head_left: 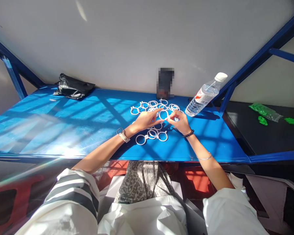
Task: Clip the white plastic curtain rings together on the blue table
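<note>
Pinching one white ring (163, 114) between my left hand (145, 121) and right hand (179, 121), both grips clamped on it, just above centre of frame, over loose rings (152, 133) on the blue table (63, 120).

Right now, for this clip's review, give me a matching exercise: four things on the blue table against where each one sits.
Things:
1. water bottle
2. black bag
3. white ring
4. green bag

Places:
A. far left of the blue table, near the wall
B. between the fingertips of the left hand and right hand
C. on the dark surface beyond the table's right end
D. tilted at the back right of the table, cap up

Pairs: 1-D, 2-A, 3-B, 4-C
</note>
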A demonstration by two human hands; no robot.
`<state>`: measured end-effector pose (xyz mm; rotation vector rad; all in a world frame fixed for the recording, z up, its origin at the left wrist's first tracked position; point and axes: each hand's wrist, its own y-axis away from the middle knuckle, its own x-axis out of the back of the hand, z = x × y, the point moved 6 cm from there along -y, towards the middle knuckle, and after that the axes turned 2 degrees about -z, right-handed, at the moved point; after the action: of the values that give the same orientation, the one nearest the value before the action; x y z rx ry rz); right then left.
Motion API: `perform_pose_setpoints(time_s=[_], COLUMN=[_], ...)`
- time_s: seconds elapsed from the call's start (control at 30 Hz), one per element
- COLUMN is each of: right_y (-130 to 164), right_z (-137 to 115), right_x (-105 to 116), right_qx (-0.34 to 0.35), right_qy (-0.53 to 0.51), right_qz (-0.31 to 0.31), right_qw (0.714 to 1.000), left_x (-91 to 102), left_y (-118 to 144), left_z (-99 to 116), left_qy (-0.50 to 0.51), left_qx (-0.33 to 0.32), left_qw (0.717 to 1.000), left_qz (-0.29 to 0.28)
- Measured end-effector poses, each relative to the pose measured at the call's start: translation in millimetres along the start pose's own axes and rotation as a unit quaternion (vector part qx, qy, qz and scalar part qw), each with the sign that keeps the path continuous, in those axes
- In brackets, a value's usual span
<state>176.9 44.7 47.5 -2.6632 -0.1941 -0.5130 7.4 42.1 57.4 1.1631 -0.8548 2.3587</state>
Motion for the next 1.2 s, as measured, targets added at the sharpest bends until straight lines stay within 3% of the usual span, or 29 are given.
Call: perform_pose_setpoints(time_s=[0.27, 0.57, 0.9, 1.2], right_y=[0, 1, 4, 2], right_z=[-4, -9, -16, -13], right_x=[-3, -6, -17, -15], right_qx=[0.028, 0.017, -0.007, -0.023], right_qy=[0.021, 0.045, 0.025, 0.014], right_qz=[-0.036, -0.072, -0.166, -0.144], right_qw=[0.999, 0.996, 0.986, 0.989], left_x=[2.1, -1.2, 4.8, 1.1], left_y=[0, -1, 0, 2], left_z=[-3, -4, 8, 8], left_qy=[-0.038, -0.082, -0.031, -0.021], left_qx=[-0.01, -0.027, -0.045, -0.029], left_qw=[0.999, 0.996, 0.998, 0.999], left_qz=[0.025, 0.01, -0.004, -0.02])
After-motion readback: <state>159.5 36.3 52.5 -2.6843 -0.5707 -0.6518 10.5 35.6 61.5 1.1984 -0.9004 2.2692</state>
